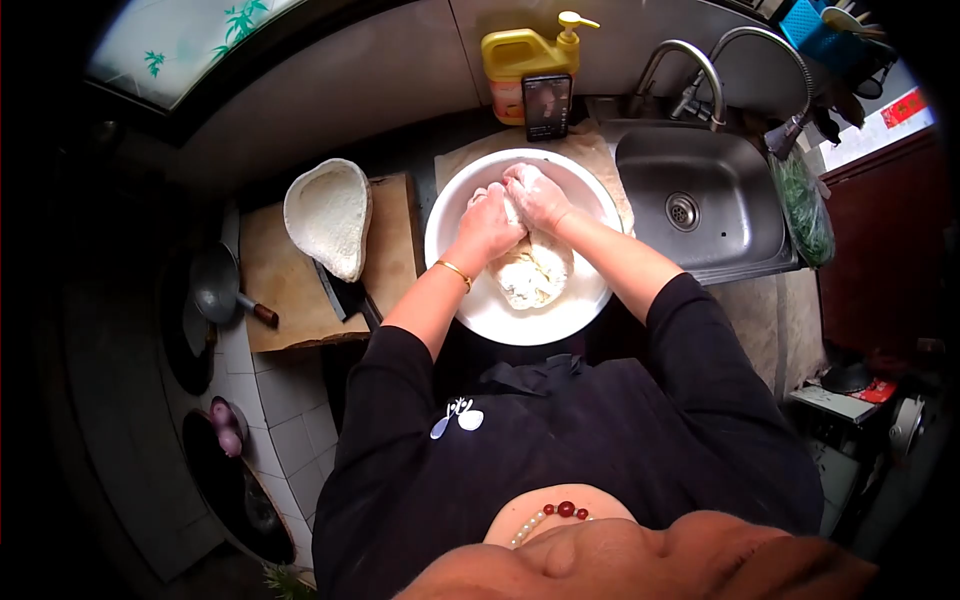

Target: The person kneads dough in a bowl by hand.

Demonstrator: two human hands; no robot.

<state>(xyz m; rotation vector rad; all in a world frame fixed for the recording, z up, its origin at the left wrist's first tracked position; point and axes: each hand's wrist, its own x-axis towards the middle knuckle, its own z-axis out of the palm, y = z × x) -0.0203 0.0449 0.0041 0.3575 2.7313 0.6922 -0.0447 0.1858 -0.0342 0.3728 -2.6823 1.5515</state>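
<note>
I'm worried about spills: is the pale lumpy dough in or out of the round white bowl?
In: the dough lies inside the bowl, whose white floor shows beside it.

A pale window (180,50) with green leaf patterns lets light in at the upper left, above a grey wall (340,75) of large panels. A metal sink (745,190) sits in the counter (755,320) near a dark red door (885,240), while white tiles (295,435) face the left side and shadow darkens the edges.

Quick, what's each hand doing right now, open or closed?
Left hand: closed, gripping the dough.
Right hand: closed, gripping the same dough.
</note>
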